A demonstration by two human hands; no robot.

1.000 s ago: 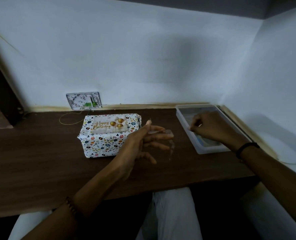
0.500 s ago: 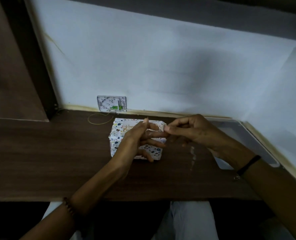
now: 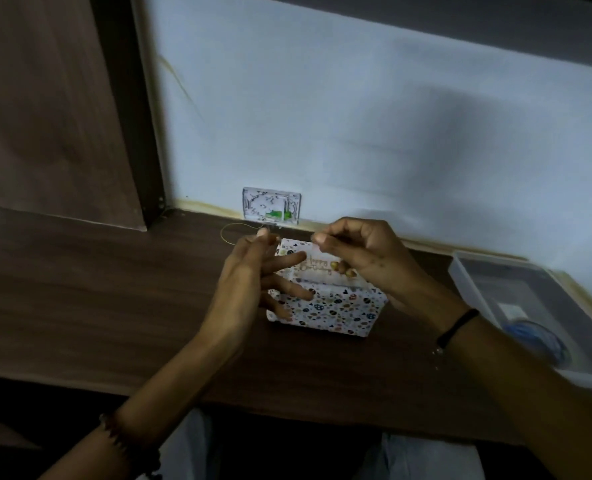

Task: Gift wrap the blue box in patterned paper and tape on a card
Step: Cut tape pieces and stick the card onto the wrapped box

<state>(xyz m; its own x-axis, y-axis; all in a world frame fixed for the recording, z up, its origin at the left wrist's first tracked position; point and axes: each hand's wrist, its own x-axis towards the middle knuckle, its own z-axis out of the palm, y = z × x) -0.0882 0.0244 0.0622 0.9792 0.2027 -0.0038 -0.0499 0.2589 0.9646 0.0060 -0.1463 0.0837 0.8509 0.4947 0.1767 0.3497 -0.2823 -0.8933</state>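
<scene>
Wrapped box sat on desk near the back wall, with card on its top face. Left hand was at the box's left end, fingers straight and spread. Right hand was above the card, thumb and forefinger pinching a faint clear strip.

One view only, worn on the head, wide-angle. Faces forward and down across the desk toward the wall; desk close below camera.
</scene>
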